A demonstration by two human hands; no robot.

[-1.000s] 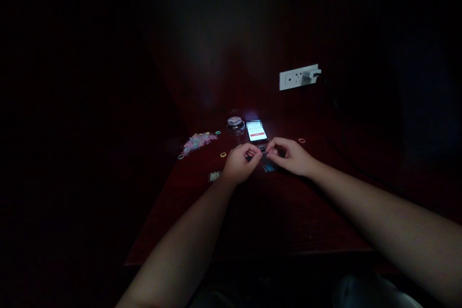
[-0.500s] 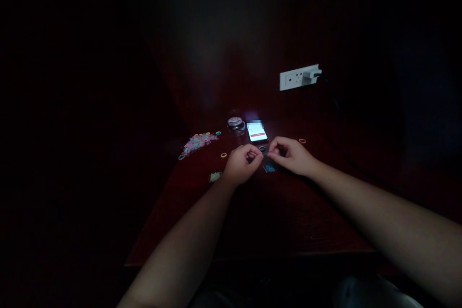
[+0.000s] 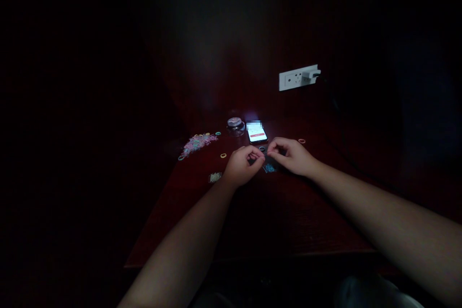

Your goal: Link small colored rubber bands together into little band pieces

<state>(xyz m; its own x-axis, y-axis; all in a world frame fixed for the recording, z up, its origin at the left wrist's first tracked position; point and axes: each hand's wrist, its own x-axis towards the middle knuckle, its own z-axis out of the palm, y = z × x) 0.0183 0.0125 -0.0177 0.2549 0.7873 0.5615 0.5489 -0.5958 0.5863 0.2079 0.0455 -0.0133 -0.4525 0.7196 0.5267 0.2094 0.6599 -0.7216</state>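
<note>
My left hand (image 3: 244, 163) is closed in a pinch, thumb against fingertips, above the dark red table. Facing it, my right hand (image 3: 288, 155) pinches too, its fingertips a small gap away from the left ones. Whatever lies between the fingers is too small and dim to name. Just below the fingertips is a small pile of blue bands (image 3: 269, 168). A dark ring-shaped band (image 3: 262, 148) lies behind them, near the lit phone (image 3: 257, 132). Pale yellow-green bands (image 3: 215, 177) lie in a bunch beside my left wrist.
A heap of mixed pastel bands (image 3: 199, 143) spreads at the table's left edge. One yellow band (image 3: 223, 156) and one orange band (image 3: 301, 141) lie singly. A round clear container (image 3: 235, 126) stands left of the phone. A wall socket (image 3: 298, 78) holds a plug with a dark cable.
Both hands stay nearly in place, still pinching. A thin strand seen between the fingertips half a second ago no longer shows, and the left fingertips have shifted slightly right.
</note>
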